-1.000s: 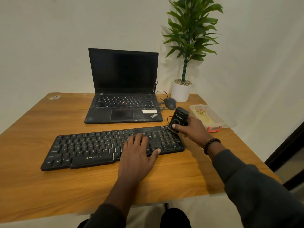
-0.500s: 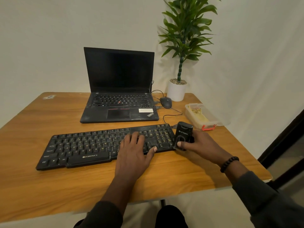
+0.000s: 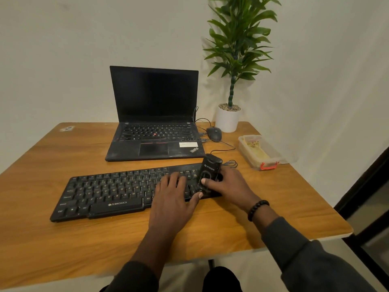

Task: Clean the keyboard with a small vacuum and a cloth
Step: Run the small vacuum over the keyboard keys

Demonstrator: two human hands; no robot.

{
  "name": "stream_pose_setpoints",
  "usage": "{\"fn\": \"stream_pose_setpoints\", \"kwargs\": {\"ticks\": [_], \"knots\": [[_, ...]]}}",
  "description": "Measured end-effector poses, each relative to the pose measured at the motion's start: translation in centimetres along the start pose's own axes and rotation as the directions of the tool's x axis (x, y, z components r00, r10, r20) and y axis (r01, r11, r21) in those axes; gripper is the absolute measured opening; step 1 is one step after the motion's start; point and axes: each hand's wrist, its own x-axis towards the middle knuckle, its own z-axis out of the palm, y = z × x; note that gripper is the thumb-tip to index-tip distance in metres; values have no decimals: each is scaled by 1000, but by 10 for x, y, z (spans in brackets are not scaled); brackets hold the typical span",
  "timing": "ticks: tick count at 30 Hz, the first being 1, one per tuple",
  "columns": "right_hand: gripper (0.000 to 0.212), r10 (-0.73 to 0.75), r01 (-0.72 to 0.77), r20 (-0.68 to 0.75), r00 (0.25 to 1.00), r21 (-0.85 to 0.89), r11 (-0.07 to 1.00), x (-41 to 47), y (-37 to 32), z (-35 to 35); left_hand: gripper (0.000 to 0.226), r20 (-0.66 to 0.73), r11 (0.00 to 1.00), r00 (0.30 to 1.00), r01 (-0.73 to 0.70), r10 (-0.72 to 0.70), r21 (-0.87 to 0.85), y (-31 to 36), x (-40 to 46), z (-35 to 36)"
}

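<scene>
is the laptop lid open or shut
Open. The laptop lid stands upright behind the keyboard, showing its dark screen and its own keys.

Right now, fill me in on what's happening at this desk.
A person is cleaning a black full-size keyboard on a wooden table. The right hand grips a small black handheld vacuum set on the keyboard's right end, while the left hand lies flat on the keys. Behind sit an open black laptop and a clear plastic box with something yellowish inside.

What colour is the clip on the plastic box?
Red-orange clip on the clear plastic box, seen in the head view.
</scene>
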Motion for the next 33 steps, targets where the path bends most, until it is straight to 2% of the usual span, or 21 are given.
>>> {"fn": "stream_pose_setpoints", "kwargs": {"ticks": [2,5,7,10,13,17,19,21,25,26,27,31,33], "knots": [[24,-2,-5,-77,997,-93,996,12,6,-10,54,5,1000,1000,3,-3,0,0,0,-1],[33,57,-104,-229,972,-198,975,30,20,-24,56,14,1000,1000,9,-10,9,1,0,0],[36,64,-110,-239,969,-185,976,33,21,-26,57,21,1000,1000,14,-14,7,1,1,0],[28,-9,-16,-165,986,-151,988,26,6,-12,56,14,1000,1000,9,-9,5,1,0,1],[27,-101,72,-132,986,-208,975,18,-3,4,55,7,1000,1000,7,-7,-5,1,0,0],[30,-60,60,-5,998,-28,998,4,-4,-6,56,13,1000,1000,6,-6,-10,1,1,1],[30,-41,41,13,999,18,999,1,-6,-10,57,15,1000,1000,3,-3,-12,0,0,1],[29,-50,51,39,998,-29,998,1,-7,-15,58,9,1000,1000,7,-6,-15,0,-1,1],[40,-6,50,277,961,-153,987,-4,-12,-37,58,1,1000,1000,17,-17,-13,1,1,1],[41,2,45,295,956,-155,987,-6,-12,-42,58,-1,1000,1000,17,-17,-11,1,1,1],[39,1,39,271,963,-145,989,-6,-12,-44,58,-2,1000,1000,17,-17,-9,1,0,1],[30,-32,31,-10,999,-88,996,-6,-15,-29,60,-4,1000,1000,12,-12,-9,0,0,2],[32,-60,57,-30,998,-84,995,-10,-15,-15,59,-5,1000,1000,11,-11,-20,0,0,2]]}}
